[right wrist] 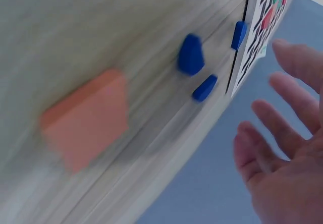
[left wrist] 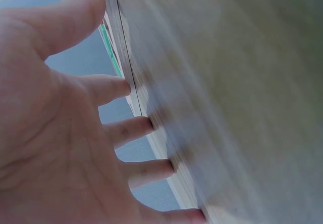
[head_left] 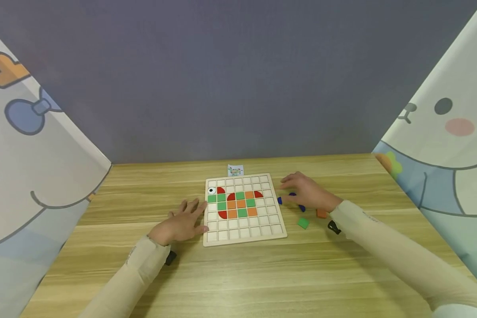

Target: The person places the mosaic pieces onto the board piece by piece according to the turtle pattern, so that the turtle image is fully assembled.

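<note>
A pale wooden grid board (head_left: pixel 266 230) lies on the table, with red, green and orange pieces and a white round eye piece (head_left: pixel 211 191) set in its cells. My left hand (head_left: pixel 183 222) rests at the board's left edge, fingers straight and spread; in the left wrist view its thumb (left wrist: pixel 81 19) is against the edge. Over the table right of the board hovers my right hand (head_left: pixel 308 192), fingers loosely bent and holding nothing. Beneath and beside it are blue pieces (right wrist: pixel 191 55), one at the board's right edge. An orange square (right wrist: pixel 91 118) and a green square (head_left: pixel 303 223) lie nearer me.
A small printed picture card (head_left: pixel 235 170) lies behind the board. Across the table's (head_left: pixel 238 282) far side stands a dark grey panel (head_left: pixel 238 88). Cartoon-printed cloths (head_left: pixel 441 176) flank both sides. Black wrist-worn devices (head_left: pixel 334 227) show at both sleeves.
</note>
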Action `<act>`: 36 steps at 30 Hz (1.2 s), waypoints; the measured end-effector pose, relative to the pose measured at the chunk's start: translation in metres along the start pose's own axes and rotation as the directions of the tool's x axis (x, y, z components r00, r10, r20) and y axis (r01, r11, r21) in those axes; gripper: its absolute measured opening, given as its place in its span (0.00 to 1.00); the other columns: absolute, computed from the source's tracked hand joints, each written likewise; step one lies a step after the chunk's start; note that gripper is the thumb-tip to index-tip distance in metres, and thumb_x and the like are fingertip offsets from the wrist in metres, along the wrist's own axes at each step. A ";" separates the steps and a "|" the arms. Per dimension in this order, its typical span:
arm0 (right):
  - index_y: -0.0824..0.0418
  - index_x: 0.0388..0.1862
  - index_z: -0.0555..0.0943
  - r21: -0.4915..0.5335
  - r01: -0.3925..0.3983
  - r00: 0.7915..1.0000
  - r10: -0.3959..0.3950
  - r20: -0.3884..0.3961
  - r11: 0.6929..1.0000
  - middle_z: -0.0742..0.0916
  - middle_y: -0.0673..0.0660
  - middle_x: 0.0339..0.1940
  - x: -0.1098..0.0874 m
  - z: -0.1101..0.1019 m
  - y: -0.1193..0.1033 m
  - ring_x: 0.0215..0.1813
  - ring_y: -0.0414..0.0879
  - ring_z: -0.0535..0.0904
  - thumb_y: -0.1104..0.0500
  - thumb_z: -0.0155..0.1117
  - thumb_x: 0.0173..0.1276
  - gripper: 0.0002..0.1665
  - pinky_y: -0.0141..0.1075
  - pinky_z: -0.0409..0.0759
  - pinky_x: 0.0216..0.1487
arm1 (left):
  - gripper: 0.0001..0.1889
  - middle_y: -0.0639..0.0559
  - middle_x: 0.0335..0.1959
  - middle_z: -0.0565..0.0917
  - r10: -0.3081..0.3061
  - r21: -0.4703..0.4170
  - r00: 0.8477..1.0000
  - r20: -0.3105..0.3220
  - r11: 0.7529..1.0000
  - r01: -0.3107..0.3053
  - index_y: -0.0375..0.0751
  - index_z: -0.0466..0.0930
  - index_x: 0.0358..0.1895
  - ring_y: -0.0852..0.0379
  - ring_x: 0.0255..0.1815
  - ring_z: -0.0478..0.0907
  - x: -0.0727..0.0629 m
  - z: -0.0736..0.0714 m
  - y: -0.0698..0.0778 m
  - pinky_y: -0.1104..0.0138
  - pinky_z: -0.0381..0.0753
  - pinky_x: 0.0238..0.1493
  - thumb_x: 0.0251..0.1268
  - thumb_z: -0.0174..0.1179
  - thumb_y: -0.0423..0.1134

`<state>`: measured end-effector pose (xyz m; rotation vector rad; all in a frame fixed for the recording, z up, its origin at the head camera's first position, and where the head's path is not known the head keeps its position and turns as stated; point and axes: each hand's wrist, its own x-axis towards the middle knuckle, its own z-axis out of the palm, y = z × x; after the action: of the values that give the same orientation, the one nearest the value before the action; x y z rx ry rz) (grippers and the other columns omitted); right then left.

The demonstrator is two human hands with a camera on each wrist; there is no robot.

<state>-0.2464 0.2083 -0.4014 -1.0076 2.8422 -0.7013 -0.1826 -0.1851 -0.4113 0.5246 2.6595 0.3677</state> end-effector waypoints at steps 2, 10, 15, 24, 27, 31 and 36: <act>0.66 0.55 0.80 0.003 -0.031 0.999 0.031 0.011 1.000 0.76 0.65 0.60 -0.008 -0.003 0.003 0.60 0.61 0.68 0.60 0.71 0.59 0.25 0.54 0.69 0.56 | 0.41 0.38 0.75 0.41 -0.002 -0.003 1.000 0.004 1.000 0.002 0.45 0.43 0.76 0.28 0.71 0.35 0.000 -0.001 0.000 0.25 0.42 0.53 0.68 0.52 0.56; 0.64 0.60 0.77 -0.004 -0.088 0.994 0.088 0.065 0.996 0.73 0.67 0.63 -0.033 -0.005 0.015 0.63 0.64 0.65 0.54 0.75 0.55 0.34 0.59 0.63 0.61 | 0.41 0.38 0.75 0.41 0.002 -0.013 1.000 0.005 1.000 -0.002 0.45 0.43 0.76 0.28 0.71 0.35 -0.001 -0.001 0.001 0.25 0.42 0.52 0.68 0.52 0.56; 0.62 0.59 0.78 0.004 -0.036 0.996 0.036 0.086 0.999 0.73 0.65 0.64 -0.046 -0.004 0.021 0.64 0.63 0.64 0.54 0.75 0.55 0.33 0.58 0.64 0.60 | 0.41 0.37 0.75 0.41 0.004 -0.011 1.000 0.003 1.000 -0.004 0.45 0.43 0.76 0.28 0.71 0.35 -0.002 -0.001 0.001 0.25 0.42 0.52 0.69 0.52 0.56; 0.64 0.58 0.79 0.025 0.031 0.993 -0.034 0.116 0.999 0.74 0.65 0.64 -0.065 -0.006 0.036 0.66 0.67 0.60 0.53 0.74 0.54 0.32 0.62 0.61 0.60 | 0.40 0.38 0.75 0.41 0.002 -0.007 1.000 0.010 1.000 -0.002 0.45 0.43 0.76 0.28 0.71 0.35 -0.001 -0.002 0.000 0.26 0.43 0.53 0.69 0.51 0.56; 0.64 0.55 0.81 0.041 0.038 0.994 -0.042 0.104 0.998 0.75 0.66 0.63 -0.073 -0.007 0.042 0.66 0.68 0.61 0.54 0.76 0.52 0.31 0.63 0.61 0.60 | 0.40 0.38 0.75 0.41 0.002 -0.001 1.000 0.010 1.000 -0.002 0.46 0.43 0.76 0.28 0.71 0.35 -0.001 -0.001 0.000 0.26 0.43 0.53 0.69 0.51 0.56; 0.63 0.51 0.83 0.069 0.018 0.997 -0.024 0.078 0.997 0.76 0.65 0.62 -0.084 -0.009 0.050 0.65 0.67 0.62 0.56 0.76 0.51 0.27 0.63 0.62 0.58 | 0.40 0.38 0.75 0.41 0.001 -0.004 1.000 0.006 1.000 -0.001 0.46 0.43 0.76 0.28 0.71 0.35 0.000 -0.001 0.000 0.26 0.43 0.53 0.69 0.51 0.56; 0.62 0.49 0.85 0.073 0.028 0.999 -0.031 0.039 0.997 0.77 0.66 0.61 -0.095 -0.010 0.055 0.63 0.67 0.64 0.57 0.75 0.52 0.24 0.63 0.64 0.56 | 0.40 0.38 0.75 0.41 0.004 -0.010 1.000 0.002 1.000 -0.004 0.45 0.43 0.76 0.28 0.71 0.35 0.000 -0.001 -0.001 0.26 0.43 0.53 0.69 0.52 0.55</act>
<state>-0.2061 0.3082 -0.4260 -1.0430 2.7520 -0.7723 -0.1830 -0.1862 -0.4110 0.5265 2.6542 0.3809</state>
